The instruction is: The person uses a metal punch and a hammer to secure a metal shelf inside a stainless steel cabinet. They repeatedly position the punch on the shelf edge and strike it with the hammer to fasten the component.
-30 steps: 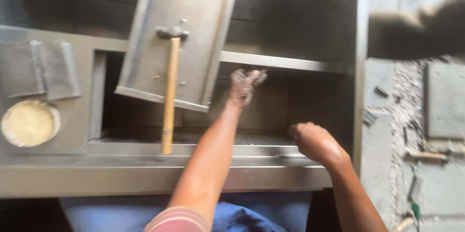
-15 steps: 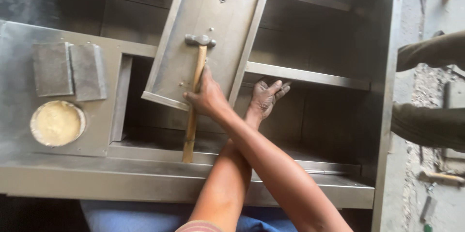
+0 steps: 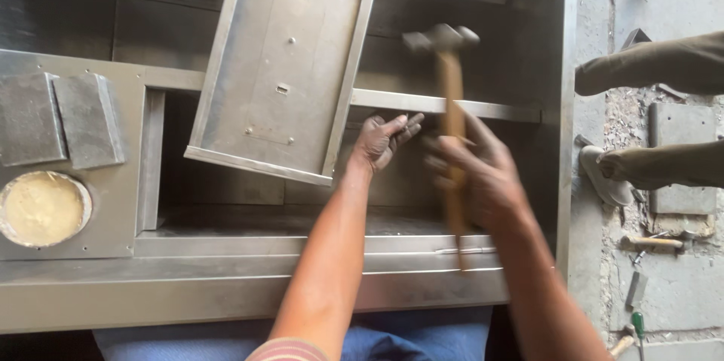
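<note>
A wooden-handled steel hammer (image 3: 451, 116) is gripped upright by the clenched right hand (image 3: 475, 172). Just beside it, the left hand (image 3: 381, 142), fingers loosely spread, is pressed against the tilted grey sheet-metal panel (image 3: 286, 59).

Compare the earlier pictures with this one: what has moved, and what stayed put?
The right hand has taken hold of the hammer and lifted it off the metal panel, rightwards. The left hand stays by the panel's edge. The panel and the round tin have not moved.

Right hand (image 3: 483, 180) and hammer (image 3: 450, 119) motion-blurred (grip unclear); bystander's legs (image 3: 664, 67) cut off right
</note>
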